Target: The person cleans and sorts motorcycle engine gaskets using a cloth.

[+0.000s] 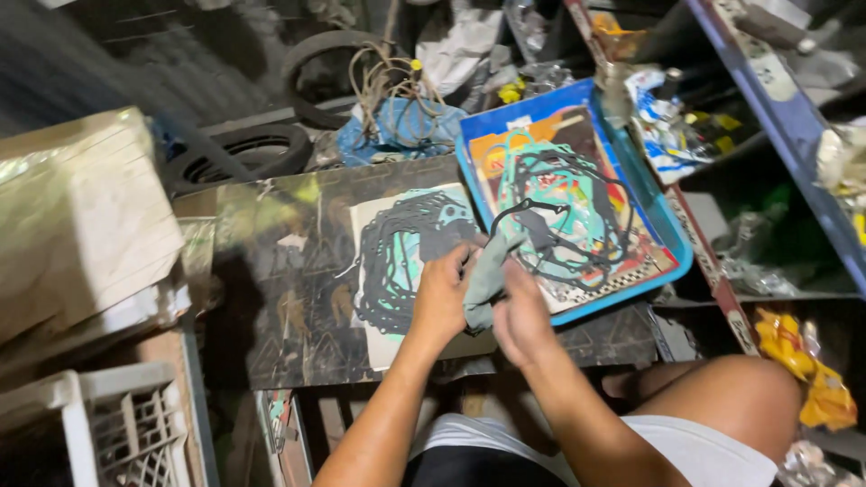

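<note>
My left hand [444, 293] and my right hand [521, 316] are together over a dark worn board [280, 280], both gripping a grey-green cloth [487, 275] between them. A thin black gasket [532, 212] seems to hang from the cloth's upper end, reaching over the blue tray. Under my left hand lies a pale card [397, 257] with black and teal gaskets laid on it. The blue tray [672, 243] to the right holds a colourful printed sheet and several more teal and black gaskets.
A big cardboard box [77, 216] sits at the left above a white plastic crate [117, 424]. Tyres [244, 149] and tangled wires [388, 86] lie at the back. Metal shelving [776, 99] with packets stands on the right. My bare knee [722, 397] is at lower right.
</note>
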